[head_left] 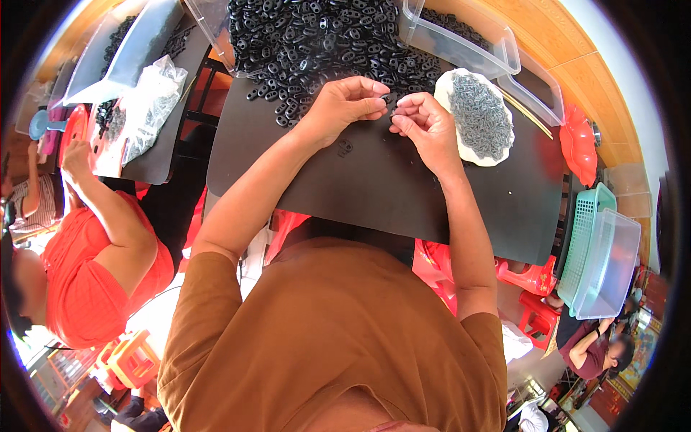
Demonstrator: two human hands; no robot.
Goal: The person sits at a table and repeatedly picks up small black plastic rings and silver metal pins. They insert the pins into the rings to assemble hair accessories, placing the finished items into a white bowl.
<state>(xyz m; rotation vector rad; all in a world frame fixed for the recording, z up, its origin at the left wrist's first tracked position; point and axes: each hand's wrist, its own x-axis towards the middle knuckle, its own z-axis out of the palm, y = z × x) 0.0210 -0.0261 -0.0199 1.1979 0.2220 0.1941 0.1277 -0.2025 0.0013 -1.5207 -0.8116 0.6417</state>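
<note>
My left hand (347, 109) is closed in a pinch over the dark table (324, 176), with a small black plastic piece (389, 98) at its fingertips. Close beside it, my right hand (430, 129) is also pinched; anything between its fingertips is too small to make out. Beyond the hands spreads a big heap of black oval plastic pieces with holes (317, 43). Just right of my right hand, a pile of small grey metal pins or screws (481, 119) fills a whitish dish (466, 154). One loose black piece (345, 147) lies below my left hand.
Clear plastic bins (468, 47) stand at the back right, near thin yellowish sticks (527, 114) and a red scalloped dish (579, 144). A green basket (581, 241) is beyond the table's right edge. A person in red (101, 266) works at another table on the left.
</note>
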